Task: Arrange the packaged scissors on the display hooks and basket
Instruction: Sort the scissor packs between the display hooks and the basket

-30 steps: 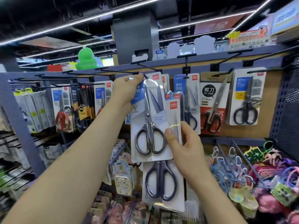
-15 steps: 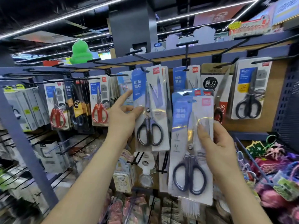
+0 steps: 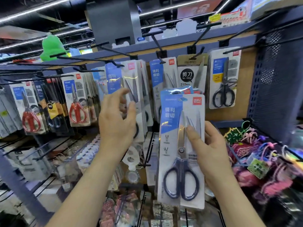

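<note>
scissors pack [image 3: 181,145]: glossy plastic blister | hooks [image 3: 157,43]: black metal

Long ceiling light strips [image 3: 172,8] lit the aisle brightly and evenly against a dark ceiling, and shadows among the goods were soft. White glare streaked the clear plastic of the held scissors pack [image 3: 168,145] and of the hanging pack [image 3: 131,79] beside it. The fingers [image 3: 121,94] of the left hand [image 3: 114,125] were smeared by motion blur. The wide lens bowed the shelf rail [image 3: 177,46], and the frame edges went soft, blurring the lower-left goods [image 3: 32,161] and the coloured trinkets [image 3: 262,161] at right.
</note>
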The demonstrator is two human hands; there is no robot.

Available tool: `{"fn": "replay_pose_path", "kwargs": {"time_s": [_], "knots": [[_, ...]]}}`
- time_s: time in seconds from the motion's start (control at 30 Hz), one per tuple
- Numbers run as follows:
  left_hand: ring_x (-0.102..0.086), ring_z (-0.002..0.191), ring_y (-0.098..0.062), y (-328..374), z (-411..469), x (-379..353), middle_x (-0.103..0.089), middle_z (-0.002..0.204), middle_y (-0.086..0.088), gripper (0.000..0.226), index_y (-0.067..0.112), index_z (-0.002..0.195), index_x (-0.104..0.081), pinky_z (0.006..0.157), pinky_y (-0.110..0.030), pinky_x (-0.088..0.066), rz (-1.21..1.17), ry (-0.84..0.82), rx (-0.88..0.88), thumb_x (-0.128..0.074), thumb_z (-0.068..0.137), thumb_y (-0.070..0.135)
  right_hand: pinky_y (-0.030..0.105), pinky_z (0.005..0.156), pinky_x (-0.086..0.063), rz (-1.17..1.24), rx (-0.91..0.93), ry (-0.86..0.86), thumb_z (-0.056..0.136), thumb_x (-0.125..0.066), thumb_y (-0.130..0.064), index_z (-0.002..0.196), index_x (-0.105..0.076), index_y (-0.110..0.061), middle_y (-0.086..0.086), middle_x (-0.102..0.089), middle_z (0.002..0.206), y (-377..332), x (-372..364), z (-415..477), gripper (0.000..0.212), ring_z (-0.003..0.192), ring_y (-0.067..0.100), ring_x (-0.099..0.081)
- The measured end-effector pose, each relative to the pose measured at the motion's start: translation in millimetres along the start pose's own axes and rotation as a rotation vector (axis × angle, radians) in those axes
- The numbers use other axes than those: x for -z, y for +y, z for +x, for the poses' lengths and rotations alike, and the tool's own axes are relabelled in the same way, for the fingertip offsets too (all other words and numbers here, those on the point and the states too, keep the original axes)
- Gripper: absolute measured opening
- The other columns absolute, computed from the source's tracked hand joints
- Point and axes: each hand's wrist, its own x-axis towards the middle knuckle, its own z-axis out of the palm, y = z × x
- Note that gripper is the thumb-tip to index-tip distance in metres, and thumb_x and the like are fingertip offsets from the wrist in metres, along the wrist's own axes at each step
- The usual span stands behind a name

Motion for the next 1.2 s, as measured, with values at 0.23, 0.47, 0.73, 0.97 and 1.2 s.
{"fn": "replay_pose_path", "kwargs": {"time_s": [0.23, 0.47, 0.73, 0.97, 1.2], "knots": [[-0.069, 0.078, -0.008, 51, -8, -23, -0.073, 0.093, -0.001, 0.029, 0.020, 0.094, -0.061, 0.072, -0.023, -0.056, -0.622, -0.391, 0.389, -0.080, 0.076, 0.007, 0.019, 0.076, -0.053, -0.044, 0.060, -0.152, 0.089, -0.061, -0.025, 0.103, -0.069, -0.025, -0.007, -0.075, 0.098, -6, -1, -11, 0.016, 0.092, 0.007, -0.069], [-0.070, 0.064, -0.017, 59, 7, -23, -0.074, 0.072, -0.002, 0.013, 0.013, 0.082, -0.063, 0.065, -0.035, -0.060, -0.898, -0.188, 0.662, -0.071, 0.083, 0.003, 0.013, 0.067, -0.048, -0.100, 0.001, -0.274, 0.083, -0.062, -0.037, 0.095, -0.070, -0.030, -0.013, -0.074, 0.085, -8, 8, -20, 0.016, 0.079, 0.000, -0.067], [-0.071, 0.071, -0.021, 77, 73, -19, -0.074, 0.078, -0.005, 0.008, 0.012, 0.082, -0.067, 0.070, -0.038, -0.061, -0.843, -0.074, 0.483, -0.070, 0.089, 0.011, 0.015, 0.057, -0.036, -0.093, 0.112, -0.267, 0.097, -0.048, -0.043, 0.073, -0.060, -0.027, -0.012, -0.050, 0.065, -23, 9, -3, 0.031, 0.061, 0.003, -0.044], [-0.059, 0.077, -0.025, 68, 96, -36, -0.071, 0.094, -0.022, 0.022, 0.017, 0.076, -0.070, 0.077, -0.046, -0.056, -0.610, -0.112, 0.451, -0.067, 0.093, 0.029, 0.022, 0.056, -0.030, -0.075, 0.110, -0.210, 0.097, -0.047, -0.042, 0.073, -0.050, -0.010, -0.001, -0.040, 0.066, -22, -1, 3, 0.040, 0.062, 0.008, -0.035], [-0.060, 0.072, -0.015, 59, 87, -50, -0.065, 0.089, -0.001, 0.014, 0.015, 0.106, -0.057, 0.059, -0.025, -0.045, -0.448, -0.217, 0.434, -0.063, 0.093, 0.019, 0.030, 0.057, -0.025, -0.055, 0.038, -0.122, 0.093, -0.048, -0.046, 0.073, -0.045, -0.003, 0.008, -0.032, 0.068, -16, -10, 16, 0.047, 0.063, 0.017, -0.029]]}}
